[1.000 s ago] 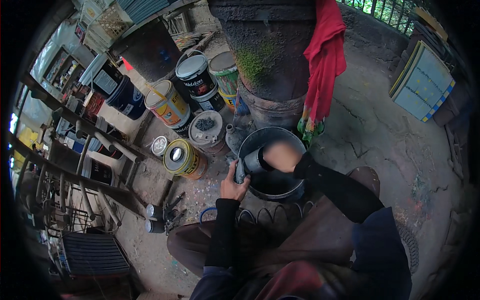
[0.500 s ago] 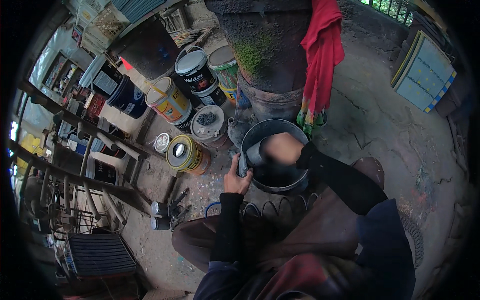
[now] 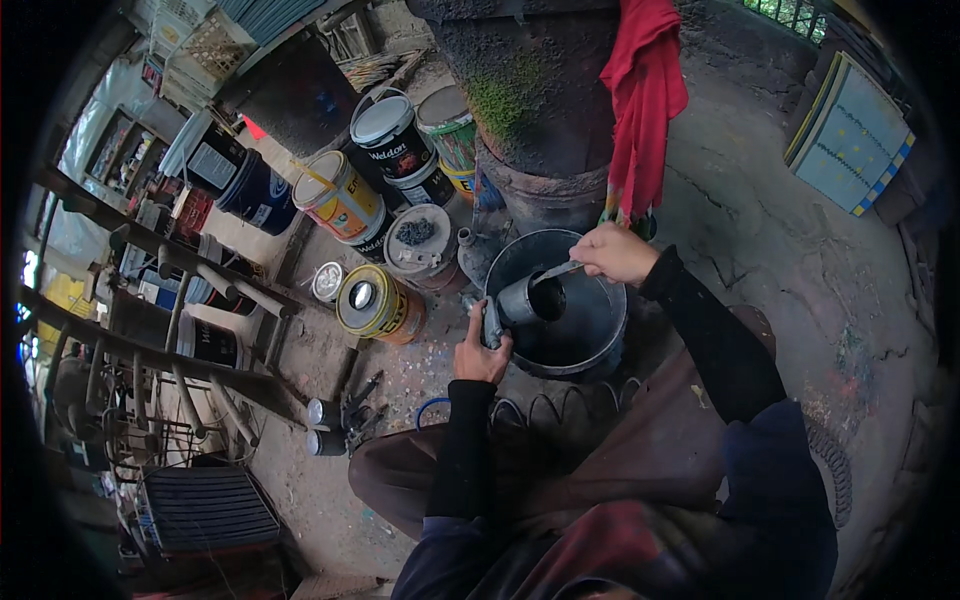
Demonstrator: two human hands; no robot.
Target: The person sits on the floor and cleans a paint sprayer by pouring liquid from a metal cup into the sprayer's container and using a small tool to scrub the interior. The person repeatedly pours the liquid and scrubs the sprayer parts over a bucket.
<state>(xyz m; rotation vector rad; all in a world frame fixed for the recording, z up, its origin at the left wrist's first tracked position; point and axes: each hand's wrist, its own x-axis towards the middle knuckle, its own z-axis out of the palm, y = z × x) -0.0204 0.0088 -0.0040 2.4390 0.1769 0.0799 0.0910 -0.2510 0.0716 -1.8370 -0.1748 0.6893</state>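
Note:
Over a dark bucket (image 3: 618, 345), my left hand (image 3: 482, 352) is closed around the grey body of what looks like a spray gun (image 3: 492, 325). Its open grey cup (image 3: 517, 304) tilts over the bucket, with a dark inside. My right hand (image 3: 615, 254) pinches a thin, flat, grey stick-like tool (image 3: 558, 270) above the bucket's far right side. The tool's lower end reaches the cup's mouth; its tip is hard to make out. Dark grey liquid seems to lie in the bucket.
A grey narrow-necked bottle (image 3: 478, 258) stands left of the bucket. Farther left are a yellow can (image 3: 378, 310) and several paint pails (image 3: 340, 200). Two silver cups (image 3: 322, 427) with dark gun-like parts lie on the floor. A coiled hose (image 3: 540, 410) runs before my legs. A red cloth (image 3: 645, 90) hangs behind.
My right hand has lifted and moved right and away from inside the bucket, revealing the flat tool and the cup's mouth. My left hand keeps its grip, shifted slightly.

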